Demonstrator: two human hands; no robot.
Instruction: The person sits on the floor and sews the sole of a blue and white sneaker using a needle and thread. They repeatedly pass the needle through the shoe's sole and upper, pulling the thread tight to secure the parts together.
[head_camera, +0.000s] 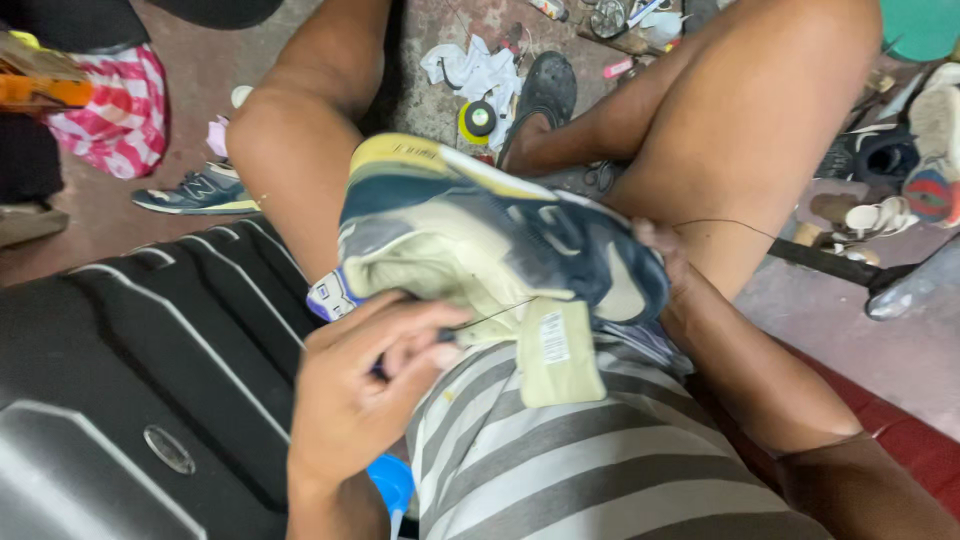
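A worn navy, cream and yellow sneaker lies across my lap, tilted, with its cream tongue and label hanging down over my grey striped shorts. My left hand is at the shoe's near side, fingers pinched on a small dark tool with a thin dark thread running from it into the shoe. My right hand grips the shoe's far end, mostly hidden behind it. Another length of thread trails off past that hand.
A black hard-shell suitcase fills the left. On the floor are a grey sneaker, a pink checked bag, a white rag, a yellow and black spool and more shoes at right. My foot wears a black clog.
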